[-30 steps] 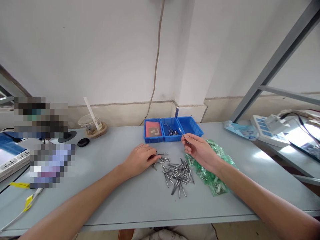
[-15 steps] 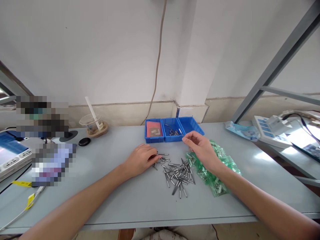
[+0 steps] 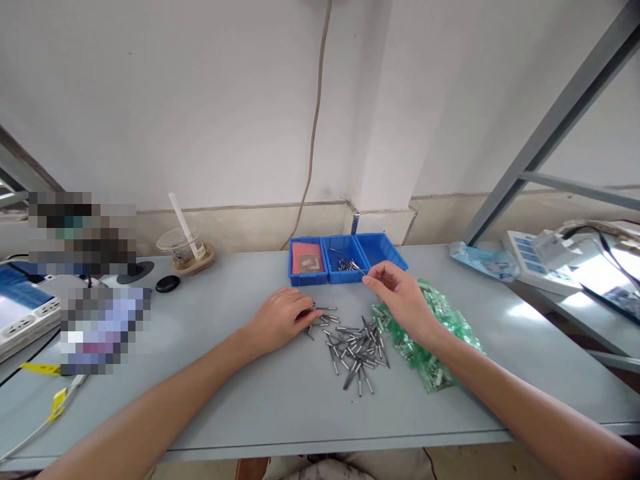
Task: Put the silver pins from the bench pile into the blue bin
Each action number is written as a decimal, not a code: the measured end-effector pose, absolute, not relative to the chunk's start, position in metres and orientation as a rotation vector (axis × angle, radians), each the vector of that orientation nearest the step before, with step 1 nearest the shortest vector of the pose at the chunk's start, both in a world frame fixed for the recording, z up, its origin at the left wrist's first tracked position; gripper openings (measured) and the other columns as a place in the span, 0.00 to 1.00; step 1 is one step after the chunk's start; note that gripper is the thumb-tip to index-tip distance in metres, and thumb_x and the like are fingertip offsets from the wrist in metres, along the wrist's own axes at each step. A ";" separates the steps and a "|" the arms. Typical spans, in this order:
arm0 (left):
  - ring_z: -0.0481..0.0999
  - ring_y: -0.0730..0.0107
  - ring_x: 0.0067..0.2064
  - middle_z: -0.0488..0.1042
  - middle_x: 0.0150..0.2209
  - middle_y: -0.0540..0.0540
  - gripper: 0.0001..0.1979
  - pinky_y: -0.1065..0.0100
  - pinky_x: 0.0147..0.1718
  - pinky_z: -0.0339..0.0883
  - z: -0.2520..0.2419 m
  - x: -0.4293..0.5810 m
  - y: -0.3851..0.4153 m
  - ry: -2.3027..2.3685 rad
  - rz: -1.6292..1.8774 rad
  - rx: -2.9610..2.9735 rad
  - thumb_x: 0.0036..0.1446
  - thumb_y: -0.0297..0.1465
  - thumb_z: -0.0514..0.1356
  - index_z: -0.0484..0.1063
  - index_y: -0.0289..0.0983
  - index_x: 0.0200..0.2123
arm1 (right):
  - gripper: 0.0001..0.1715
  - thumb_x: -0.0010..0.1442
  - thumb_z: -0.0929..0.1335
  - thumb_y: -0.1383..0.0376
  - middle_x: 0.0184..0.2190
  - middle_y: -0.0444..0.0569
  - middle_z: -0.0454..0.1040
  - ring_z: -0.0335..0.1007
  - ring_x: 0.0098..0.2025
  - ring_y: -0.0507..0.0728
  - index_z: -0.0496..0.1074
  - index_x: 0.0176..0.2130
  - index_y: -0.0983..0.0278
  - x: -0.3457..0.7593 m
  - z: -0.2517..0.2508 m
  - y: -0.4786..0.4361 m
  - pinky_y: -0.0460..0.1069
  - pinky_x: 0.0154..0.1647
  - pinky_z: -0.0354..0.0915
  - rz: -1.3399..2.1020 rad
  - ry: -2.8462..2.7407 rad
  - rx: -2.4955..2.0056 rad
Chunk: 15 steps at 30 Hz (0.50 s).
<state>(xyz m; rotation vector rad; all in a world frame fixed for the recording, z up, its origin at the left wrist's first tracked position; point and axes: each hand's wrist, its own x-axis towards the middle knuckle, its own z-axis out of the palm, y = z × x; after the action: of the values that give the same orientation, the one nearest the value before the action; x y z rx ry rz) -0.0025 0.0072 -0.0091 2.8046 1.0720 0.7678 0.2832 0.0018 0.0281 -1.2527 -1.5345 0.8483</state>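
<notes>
This looks like a workshop: a long grey workbench (image 3: 240,413) bears a heap of loose, slim metal parts (image 3: 357,347), green bags (image 3: 433,357) of small pieces and open blue plastic bins (image 3: 380,251), with a power strip (image 3: 30,323), bare metal framing (image 3: 555,110) and a plain wall (image 3: 225,100) around.

Pins (image 3: 329,308) partly hidden by left hand (image 3: 281,320)

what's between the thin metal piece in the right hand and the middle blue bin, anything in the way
Nothing visible stands between the thin metal piece in the right hand and the middle blue bin; in view, its tip overlaps the bin's near right corner.
</notes>
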 end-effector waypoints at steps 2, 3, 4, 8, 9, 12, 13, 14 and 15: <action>0.67 0.68 0.30 0.70 0.27 0.51 0.21 0.64 0.36 0.59 -0.010 -0.003 0.007 1.071 0.772 2.813 0.77 0.41 0.54 0.64 0.38 0.29 | 0.17 0.65 0.73 0.49 0.28 0.41 0.65 0.56 0.28 0.53 0.73 0.36 0.58 0.284 0.028 0.002 0.50 0.30 0.55 1.003 -1.456 -1.236; 0.67 0.68 0.30 0.70 0.27 0.51 0.21 0.64 0.36 0.59 -0.010 -0.003 0.007 1.070 0.771 2.814 0.77 0.41 0.54 0.64 0.38 0.29 | 0.17 0.65 0.73 0.48 0.28 0.41 0.65 0.55 0.28 0.52 0.73 0.37 0.59 0.285 0.028 0.002 0.50 0.29 0.54 1.082 -1.414 -1.216; 0.67 0.68 0.30 0.70 0.27 0.51 0.21 0.64 0.36 0.59 -0.010 -0.003 0.008 1.072 0.770 2.814 0.77 0.41 0.54 0.63 0.38 0.29 | 0.17 0.65 0.73 0.49 0.29 0.41 0.65 0.55 0.28 0.52 0.74 0.37 0.59 0.285 0.028 0.003 0.49 0.29 0.55 1.154 -1.373 -1.191; 0.66 0.68 0.30 0.70 0.27 0.51 0.21 0.64 0.36 0.60 -0.011 -0.003 0.008 1.070 0.773 2.810 0.76 0.41 0.54 0.63 0.38 0.30 | 0.17 0.65 0.74 0.51 0.34 0.44 0.70 0.56 0.28 0.50 0.76 0.37 0.61 0.287 0.026 0.006 0.48 0.30 0.56 1.355 -1.223 -1.098; 0.66 0.68 0.30 0.70 0.27 0.51 0.21 0.64 0.36 0.60 -0.011 -0.003 0.009 1.070 0.773 2.809 0.76 0.41 0.54 0.63 0.38 0.30 | 0.16 0.65 0.75 0.51 0.34 0.44 0.70 0.56 0.28 0.50 0.76 0.37 0.62 0.287 0.026 0.007 0.48 0.29 0.57 1.384 -1.188 -1.082; 0.66 0.68 0.30 0.70 0.27 0.51 0.21 0.64 0.36 0.59 -0.011 -0.003 0.009 1.070 0.773 2.803 0.76 0.41 0.55 0.64 0.38 0.30 | 0.15 0.63 0.76 0.54 0.35 0.45 0.71 0.56 0.27 0.49 0.77 0.37 0.62 0.286 0.026 0.008 0.47 0.28 0.58 1.411 -1.107 -1.056; 0.66 0.68 0.30 0.70 0.27 0.51 0.21 0.64 0.36 0.59 -0.011 -0.003 0.009 1.069 0.772 2.801 0.76 0.41 0.55 0.64 0.38 0.29 | 0.14 0.63 0.76 0.54 0.35 0.45 0.71 0.56 0.27 0.49 0.77 0.37 0.63 0.285 0.027 0.008 0.47 0.28 0.59 1.407 -1.090 -1.055; 0.66 0.68 0.30 0.70 0.27 0.51 0.21 0.64 0.36 0.59 -0.011 -0.003 0.008 1.068 0.772 2.800 0.76 0.40 0.55 0.64 0.38 0.29 | 0.14 0.63 0.76 0.55 0.35 0.46 0.71 0.56 0.27 0.49 0.78 0.37 0.63 0.285 0.027 0.008 0.47 0.28 0.59 1.403 -1.079 -1.057; 0.66 0.68 0.30 0.70 0.27 0.51 0.21 0.64 0.36 0.59 -0.011 -0.003 0.008 1.066 0.772 2.800 0.76 0.40 0.55 0.64 0.38 0.29 | 0.14 0.63 0.76 0.55 0.35 0.46 0.71 0.57 0.27 0.49 0.78 0.37 0.63 0.285 0.027 0.008 0.46 0.28 0.59 1.398 -1.072 -1.060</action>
<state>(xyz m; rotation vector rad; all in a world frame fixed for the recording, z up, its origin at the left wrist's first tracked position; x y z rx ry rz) -0.0033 0.0083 -0.0111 2.7998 1.0665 0.7718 0.2850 0.0082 0.0268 -1.0603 -1.0719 1.3981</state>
